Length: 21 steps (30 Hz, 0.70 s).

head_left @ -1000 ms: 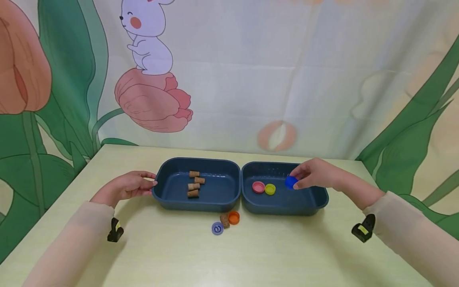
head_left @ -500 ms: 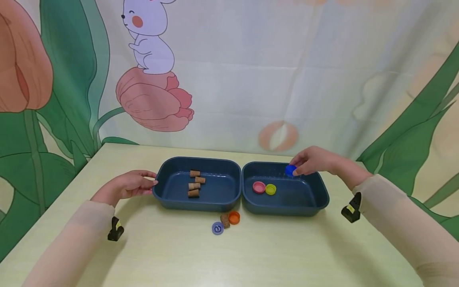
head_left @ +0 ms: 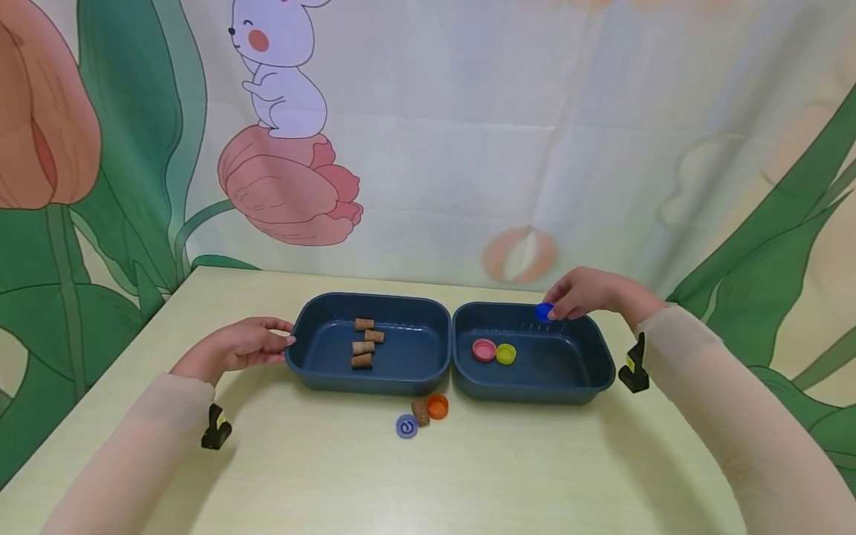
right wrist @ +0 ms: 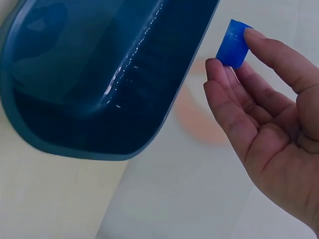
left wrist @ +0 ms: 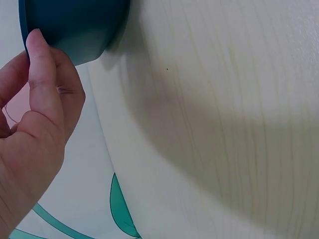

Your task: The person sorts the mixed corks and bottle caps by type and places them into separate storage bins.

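Observation:
My right hand (head_left: 588, 291) pinches a blue bottle cap (right wrist: 233, 45) between thumb and fingertips, up at the far rim of the right dark blue tray (head_left: 548, 371). Inside that tray lie a pink cap (head_left: 484, 350) and a yellow cap (head_left: 506, 354), side by side. My left hand (head_left: 237, 345) grips the left end of the other dark blue tray (head_left: 414, 353), the thumb at its rim in the left wrist view. Several corks (head_left: 363, 347) lie in a loose column in this left tray.
In front of the two adjoining trays, a purple cap (head_left: 406, 426), a cork (head_left: 420, 412) and an orange cap (head_left: 438, 406) lie close together on the pale wooden table (head_left: 508, 475). A printed curtain (head_left: 428, 148) hangs behind the table's far edge.
My right hand has moved away from me with the blue cap, from over the right tray's middle to its far rim. The left hand keeps its place.

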Each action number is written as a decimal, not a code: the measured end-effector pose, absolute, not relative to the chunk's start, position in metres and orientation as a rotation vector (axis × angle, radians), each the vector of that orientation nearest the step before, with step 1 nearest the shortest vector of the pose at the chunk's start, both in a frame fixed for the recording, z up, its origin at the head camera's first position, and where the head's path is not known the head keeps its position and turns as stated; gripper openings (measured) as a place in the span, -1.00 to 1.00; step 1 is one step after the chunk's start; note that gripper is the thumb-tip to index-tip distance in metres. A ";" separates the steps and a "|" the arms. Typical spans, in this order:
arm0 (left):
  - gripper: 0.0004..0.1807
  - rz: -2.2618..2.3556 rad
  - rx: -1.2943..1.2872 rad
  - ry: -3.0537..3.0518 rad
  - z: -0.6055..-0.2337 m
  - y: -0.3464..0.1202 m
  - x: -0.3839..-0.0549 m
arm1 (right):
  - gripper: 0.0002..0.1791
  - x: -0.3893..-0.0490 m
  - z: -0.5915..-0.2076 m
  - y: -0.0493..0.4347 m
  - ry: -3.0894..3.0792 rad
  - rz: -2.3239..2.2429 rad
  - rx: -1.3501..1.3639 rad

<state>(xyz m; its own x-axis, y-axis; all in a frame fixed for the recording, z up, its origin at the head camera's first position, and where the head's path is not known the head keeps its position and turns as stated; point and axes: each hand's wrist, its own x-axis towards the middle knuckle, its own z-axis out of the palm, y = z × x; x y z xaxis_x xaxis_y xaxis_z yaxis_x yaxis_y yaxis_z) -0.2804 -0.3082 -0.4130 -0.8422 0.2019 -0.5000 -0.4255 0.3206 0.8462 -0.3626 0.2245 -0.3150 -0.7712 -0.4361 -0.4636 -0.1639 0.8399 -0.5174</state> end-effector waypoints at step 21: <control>-0.41 1.576 -0.189 2.059 -0.412 -0.309 -0.280 | -0.48 -0.393 -0.347 0.217 2.238 -0.628 -0.398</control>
<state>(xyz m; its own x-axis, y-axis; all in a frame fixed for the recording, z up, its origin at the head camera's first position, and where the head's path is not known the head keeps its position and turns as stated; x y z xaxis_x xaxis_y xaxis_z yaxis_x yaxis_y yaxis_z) -0.2800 -0.3087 -0.4125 -0.8467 0.2061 -0.4905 -0.4197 0.3079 0.8539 -0.3935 0.2170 -0.3472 -0.6601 -0.4615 -0.5927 -0.0855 0.8301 -0.5510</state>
